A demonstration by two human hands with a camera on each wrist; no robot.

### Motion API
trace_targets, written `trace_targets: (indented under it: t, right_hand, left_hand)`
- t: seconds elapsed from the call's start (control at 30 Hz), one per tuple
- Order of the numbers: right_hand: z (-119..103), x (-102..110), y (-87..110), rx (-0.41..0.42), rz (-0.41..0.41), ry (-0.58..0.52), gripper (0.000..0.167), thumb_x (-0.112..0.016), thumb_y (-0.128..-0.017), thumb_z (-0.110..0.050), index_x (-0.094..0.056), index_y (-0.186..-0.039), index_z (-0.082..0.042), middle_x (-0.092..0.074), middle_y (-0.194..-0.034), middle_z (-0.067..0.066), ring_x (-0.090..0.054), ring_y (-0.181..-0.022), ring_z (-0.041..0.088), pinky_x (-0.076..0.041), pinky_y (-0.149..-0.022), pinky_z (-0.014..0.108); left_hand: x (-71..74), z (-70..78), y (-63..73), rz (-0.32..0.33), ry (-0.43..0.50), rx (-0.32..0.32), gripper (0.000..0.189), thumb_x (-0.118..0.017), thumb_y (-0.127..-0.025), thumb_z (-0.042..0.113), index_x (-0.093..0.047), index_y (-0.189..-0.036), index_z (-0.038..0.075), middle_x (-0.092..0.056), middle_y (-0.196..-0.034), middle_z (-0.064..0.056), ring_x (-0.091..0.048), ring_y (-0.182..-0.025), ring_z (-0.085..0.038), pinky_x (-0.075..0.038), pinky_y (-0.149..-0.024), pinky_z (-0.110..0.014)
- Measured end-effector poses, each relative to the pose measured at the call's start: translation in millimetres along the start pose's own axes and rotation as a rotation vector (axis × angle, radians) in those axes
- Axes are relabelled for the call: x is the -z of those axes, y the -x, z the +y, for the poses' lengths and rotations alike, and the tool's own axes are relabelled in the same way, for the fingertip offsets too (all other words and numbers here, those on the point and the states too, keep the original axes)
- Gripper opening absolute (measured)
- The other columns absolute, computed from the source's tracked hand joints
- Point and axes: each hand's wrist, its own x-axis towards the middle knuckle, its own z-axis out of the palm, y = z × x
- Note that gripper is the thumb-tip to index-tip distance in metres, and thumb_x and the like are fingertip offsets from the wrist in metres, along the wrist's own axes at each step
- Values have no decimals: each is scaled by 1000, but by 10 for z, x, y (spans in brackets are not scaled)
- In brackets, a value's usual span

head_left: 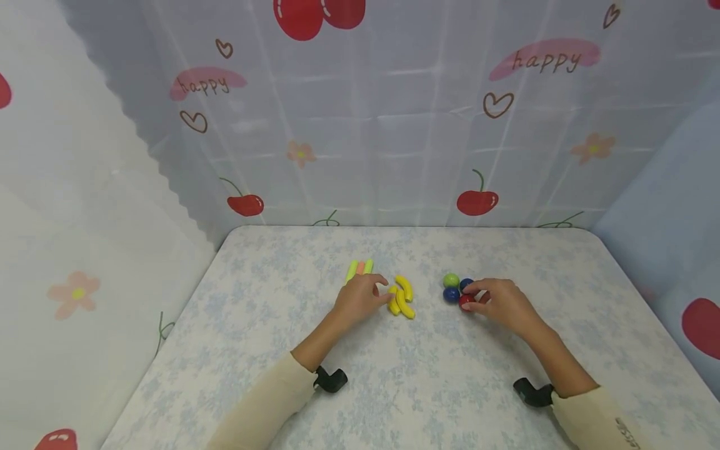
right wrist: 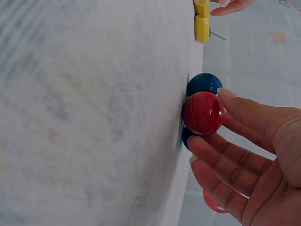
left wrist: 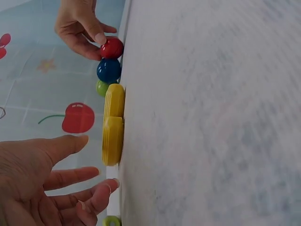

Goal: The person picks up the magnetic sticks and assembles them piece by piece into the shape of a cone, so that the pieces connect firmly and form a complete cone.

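Three small yellow toy bananas (head_left: 405,306) lie close together on the table. Beside them is my left hand (head_left: 360,295), its fingers loosely spread and its fingertips right at the nearest banana in the head view. In the left wrist view, a gap shows between that hand and the bananas (left wrist: 113,141). My right hand (head_left: 503,304) holds a shiny red ball (right wrist: 203,113) between thumb and fingers, low at the tabletop. Two dark blue balls (head_left: 451,295) and a light green ball (head_left: 451,280) cluster against the red one. The right fingers partly cover one blue ball.
Behind my left hand lie light green sticks (head_left: 368,266) and a pinkish-orange stick (head_left: 360,267), their near ends hidden by the hand. A patterned cloth covers the table (head_left: 427,387). Printed curtains (head_left: 382,175) rise along its back and sides. Each wrist carries a black device (head_left: 332,380).
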Motion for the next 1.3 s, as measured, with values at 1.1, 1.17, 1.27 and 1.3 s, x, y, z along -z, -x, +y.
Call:
trace_targets:
  t: [1.1, 1.17, 1.27, 1.3]
  right_hand:
    - [-40, 6, 88, 49, -45, -27, 33, -83, -85, -14, -75, -113, 1, -73, -96, 7, -64, -79, 16, -53, -63, 26]
    - [-86, 23, 118, 64, -33, -43, 33, -83, -85, -14, -75, -113, 1, -73, -95, 5, -64, -79, 16, -54, -64, 26]
    - [-166, 27, 154, 92, -27, -69, 33, -83, -85, -15, -75, -113, 0, -72, -94, 3, -64, -80, 16, -55, -66, 25]
    - [-193, 21, 163, 107, -24, -79, 32, -84, -85, -14, -75, -113, -1, -72, -94, 3, -65, -80, 16, -55, -66, 25]
  left_hand:
    - [55, 185, 52, -51, 29, 72, 13, -79, -90, 13, -74, -95, 2, -70, -80, -3, -61, -63, -10, -50, -56, -23]
    - [76, 163, 114, -51, 50, 63, 14, -79, -90, 14, -74, -97, 3, -72, -85, -5, -64, -69, -12, -52, -59, -24]
    - [106, 130, 206, -56, 103, 52, 15, -79, -90, 15, -75, -101, 5, -73, -87, -5, -65, -71, -11, -53, -59, -24]
    - [115, 115, 234, -64, 135, 47, 16, -79, -90, 14, -75, -103, 4, -73, -87, -4, -65, -69, -11, -53, -58, -24]
